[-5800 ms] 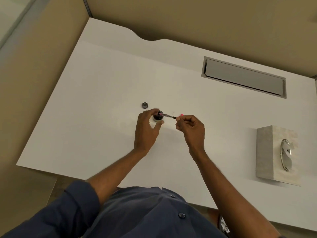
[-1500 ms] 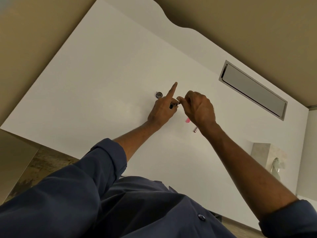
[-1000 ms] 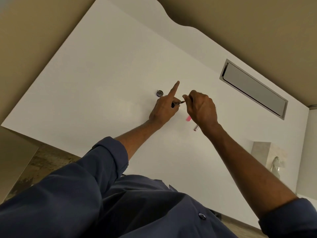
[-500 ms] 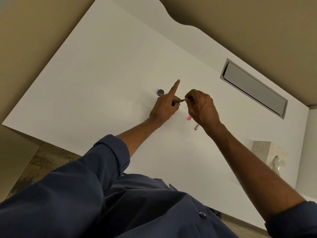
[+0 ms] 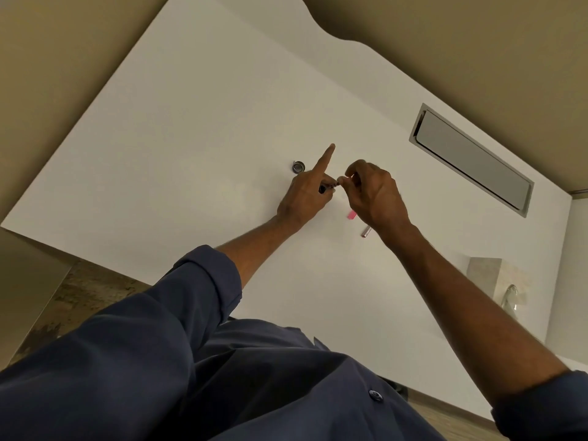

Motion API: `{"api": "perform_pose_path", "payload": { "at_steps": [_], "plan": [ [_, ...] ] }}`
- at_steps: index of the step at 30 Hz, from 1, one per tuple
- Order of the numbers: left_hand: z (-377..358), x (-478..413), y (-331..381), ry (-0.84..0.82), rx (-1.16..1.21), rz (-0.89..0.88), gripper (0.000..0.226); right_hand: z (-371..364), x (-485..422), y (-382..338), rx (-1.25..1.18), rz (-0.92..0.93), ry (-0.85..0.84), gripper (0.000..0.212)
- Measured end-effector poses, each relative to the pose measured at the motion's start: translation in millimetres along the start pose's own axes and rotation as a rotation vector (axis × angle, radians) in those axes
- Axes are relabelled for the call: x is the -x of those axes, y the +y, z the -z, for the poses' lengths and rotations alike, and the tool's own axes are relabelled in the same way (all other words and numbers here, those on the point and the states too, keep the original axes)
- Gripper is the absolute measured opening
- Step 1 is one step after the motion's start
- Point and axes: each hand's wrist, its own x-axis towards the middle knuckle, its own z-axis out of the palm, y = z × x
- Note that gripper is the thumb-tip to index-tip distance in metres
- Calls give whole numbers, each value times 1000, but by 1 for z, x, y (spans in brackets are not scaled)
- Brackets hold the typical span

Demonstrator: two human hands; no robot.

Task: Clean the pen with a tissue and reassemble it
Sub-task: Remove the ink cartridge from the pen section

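Observation:
My left hand point(image 5: 307, 195) grips a small dark pen part point(image 5: 323, 188) between thumb and curled fingers, its index finger pointing straight out. My right hand point(image 5: 374, 195) pinches the thin end of that pen part point(image 5: 338, 183) with its fingertips, right beside the left thumb. Both hands hover just over the white desk point(image 5: 197, 160). A pink pen piece point(image 5: 351, 214) and a silvery pen barrel point(image 5: 366, 232) lie on the desk under my right wrist. A small round cap point(image 5: 298, 167) sits just left of my left index finger.
A stone-coloured tissue box point(image 5: 491, 280) with a metal-rimmed slot stands at the desk's right side. A grey cable-tray lid point(image 5: 471, 160) is set into the desk at the back right. My dark blue sleeves and shirt fill the lower part of the view.
My right fingertips have shifted slightly up and closer to my left thumb along the thin part. The left hand and the pieces on the desk have stayed put.

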Motion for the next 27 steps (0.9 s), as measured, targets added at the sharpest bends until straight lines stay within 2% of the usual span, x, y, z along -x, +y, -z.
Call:
{"api": "perform_pose_path", "payload": {
  "at_steps": [2,4,8,19,23,27],
  "plan": [
    [0,-1,0,-6,4,-6,88,2,1,1,9,58,-15,13],
    [0,0,1,-8,6,-6,87,4,1,1,26,49,-27,13],
    [0,0,3,-5,7,-20,87,2,-2,1,57,-60,-44,27],
    [-1,-4,0,-10,-13,-48,88,-7,-3,2,186,-51,4,42],
    [0,-5,-3,7,-16,-66,87,-9,-1,10,57,63,11,29],
    [0,-5,-2,-23,-8,-74,89,-12,-1,18,77,136,15,24]
  ]
}}
